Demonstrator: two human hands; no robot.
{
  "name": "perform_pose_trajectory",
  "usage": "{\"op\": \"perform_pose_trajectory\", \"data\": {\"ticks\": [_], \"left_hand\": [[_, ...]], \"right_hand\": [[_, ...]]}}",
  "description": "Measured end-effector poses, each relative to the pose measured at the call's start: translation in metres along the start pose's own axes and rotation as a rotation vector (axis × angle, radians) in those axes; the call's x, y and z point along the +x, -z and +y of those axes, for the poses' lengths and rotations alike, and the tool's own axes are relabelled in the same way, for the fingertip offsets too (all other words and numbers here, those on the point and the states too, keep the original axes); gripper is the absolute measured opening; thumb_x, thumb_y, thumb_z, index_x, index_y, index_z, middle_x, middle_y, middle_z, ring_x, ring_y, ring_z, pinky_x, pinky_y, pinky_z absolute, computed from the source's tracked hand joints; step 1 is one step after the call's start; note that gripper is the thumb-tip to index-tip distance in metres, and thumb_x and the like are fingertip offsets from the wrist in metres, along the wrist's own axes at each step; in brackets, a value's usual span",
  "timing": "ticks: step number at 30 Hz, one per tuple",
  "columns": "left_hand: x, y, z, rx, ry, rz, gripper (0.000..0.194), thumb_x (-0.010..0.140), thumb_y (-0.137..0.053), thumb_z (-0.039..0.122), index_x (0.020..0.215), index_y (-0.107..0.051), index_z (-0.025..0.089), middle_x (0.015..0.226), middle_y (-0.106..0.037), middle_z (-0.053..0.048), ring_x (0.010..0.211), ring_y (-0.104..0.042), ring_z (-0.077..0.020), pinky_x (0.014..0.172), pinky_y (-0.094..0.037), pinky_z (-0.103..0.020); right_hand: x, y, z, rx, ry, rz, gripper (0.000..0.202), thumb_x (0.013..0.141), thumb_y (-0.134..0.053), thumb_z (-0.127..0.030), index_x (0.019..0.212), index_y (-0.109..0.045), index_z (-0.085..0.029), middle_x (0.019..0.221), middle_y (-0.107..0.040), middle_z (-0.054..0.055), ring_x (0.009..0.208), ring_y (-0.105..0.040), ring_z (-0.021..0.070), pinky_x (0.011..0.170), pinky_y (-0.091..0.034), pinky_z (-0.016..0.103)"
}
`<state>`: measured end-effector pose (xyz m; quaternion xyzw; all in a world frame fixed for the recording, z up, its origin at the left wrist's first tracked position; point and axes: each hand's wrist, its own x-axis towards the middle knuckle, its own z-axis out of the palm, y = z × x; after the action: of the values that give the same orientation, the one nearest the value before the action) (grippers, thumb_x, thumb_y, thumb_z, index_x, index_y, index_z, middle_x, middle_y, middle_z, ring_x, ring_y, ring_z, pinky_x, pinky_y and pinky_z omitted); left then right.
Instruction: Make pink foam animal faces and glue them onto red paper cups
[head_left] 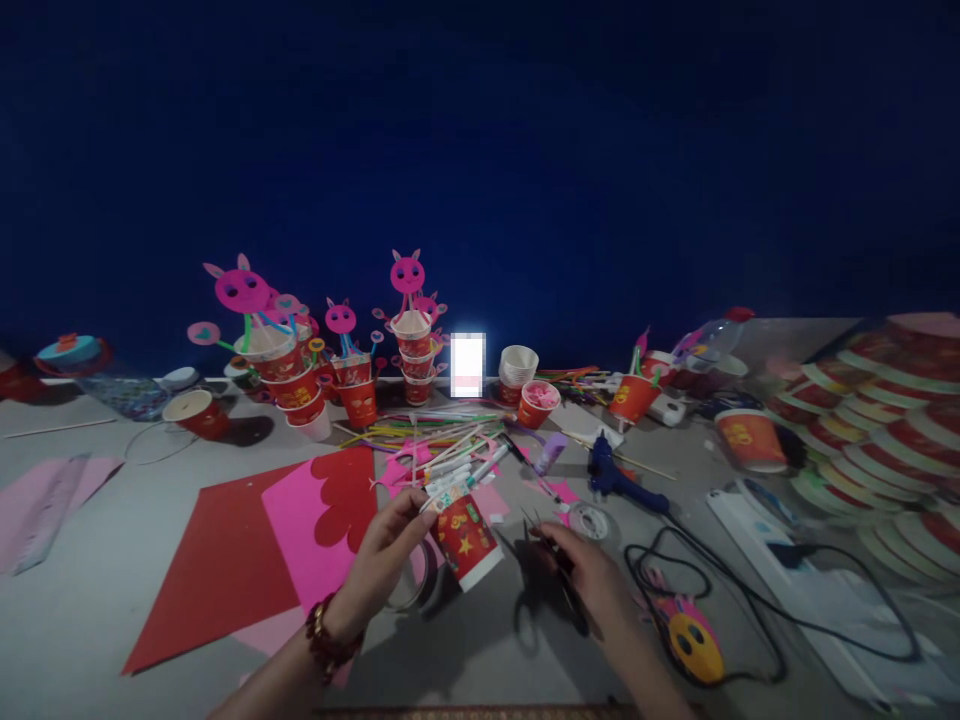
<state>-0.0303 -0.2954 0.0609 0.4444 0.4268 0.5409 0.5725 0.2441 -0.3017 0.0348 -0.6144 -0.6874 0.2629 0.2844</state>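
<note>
My left hand (391, 540) has its thumb and fingers pinched on the rim of a red paper cup (468, 541) with gold star patterns. The cup is tilted above the table, its white base toward my right hand (591, 568). That hand is closed around a pair of dark scissors (574, 608), whose thin tips stand slightly apart and point toward the cup without touching it. Beyond the cup lie several white markers (450, 475) and pink paper scraps. A roll of tape (589, 521) rests just past my right hand.
Red cardboard (217, 560) and pink paper (300, 530) lie at left. A blue glue gun (611, 470) with a looping black cord is at right, near a yellow-faced paper figure (694, 645). Stacked cups (892, 430) stand far right; cups with pink paper faces (407, 275) stand behind.
</note>
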Motion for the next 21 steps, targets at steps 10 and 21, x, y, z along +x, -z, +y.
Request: {"op": "perform_pose_trajectory", "data": {"ticks": [10, 21], "left_hand": [[0.0, -0.026, 0.008, -0.329, 0.175, 0.109, 0.019, 0.076, -0.081, 0.03, 0.081, -0.068, 0.017, 0.08, -0.066, 0.0, 0.073, -0.06, -0.0117, 0.07, -0.051, -0.02], [0.003, -0.056, -0.013, -0.718, 0.374, 0.217, 0.031, 0.091, -0.064, 0.039, 0.107, -0.067, 0.013, 0.1, -0.074, -0.01, 0.089, -0.071, -0.0205, 0.083, -0.057, -0.032]], "right_hand": [[0.001, 0.001, -0.041, 0.461, 0.12, -0.025, 0.039, 0.085, -0.065, -0.046, 0.116, -0.068, -0.023, 0.088, -0.073, 0.005, 0.072, -0.068, 0.0223, 0.064, -0.055, 0.029], [-0.001, -0.028, -0.056, 0.25, 0.288, 0.051, 0.02, 0.093, -0.058, -0.029, 0.109, -0.068, -0.024, 0.1, -0.075, 0.007, 0.088, -0.071, 0.0241, 0.08, -0.056, 0.033]]}}
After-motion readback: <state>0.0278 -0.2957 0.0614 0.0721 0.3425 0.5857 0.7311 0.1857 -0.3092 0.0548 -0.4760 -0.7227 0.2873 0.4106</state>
